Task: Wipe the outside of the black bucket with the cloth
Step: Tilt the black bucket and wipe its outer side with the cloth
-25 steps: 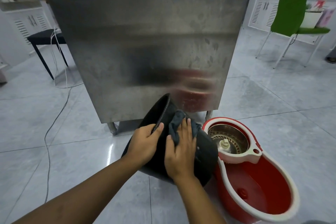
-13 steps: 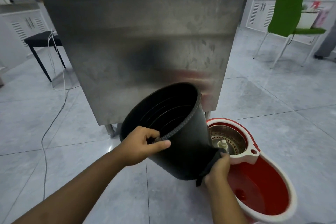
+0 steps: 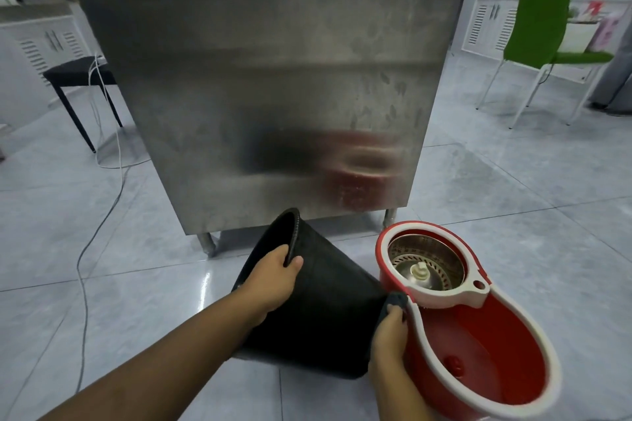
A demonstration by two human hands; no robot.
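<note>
The black bucket [image 3: 328, 311] is tipped on its side above the tiled floor, its mouth turned away to the upper left. My left hand [image 3: 273, 280] grips its ribbed rim, thumb outside and fingers hooked inside. My right hand [image 3: 388, 335] presses a dark grey cloth [image 3: 396, 301] against the bucket's right side near its base. Most of the cloth is hidden behind the bucket and my fingers.
A red and white spin mop bucket [image 3: 485, 349] stands touching distance to the right. A stainless steel cabinet [image 3: 260, 79] on short legs rises just behind. A white cable [image 3: 92, 236] trails over the floor at left. A black stool [image 3: 75, 79] and a green chair [image 3: 543, 10] stand further off.
The bucket has been turned so its mouth faces away to the left instead of toward me. My right hand with the cloth has stayed low on the bucket's right side.
</note>
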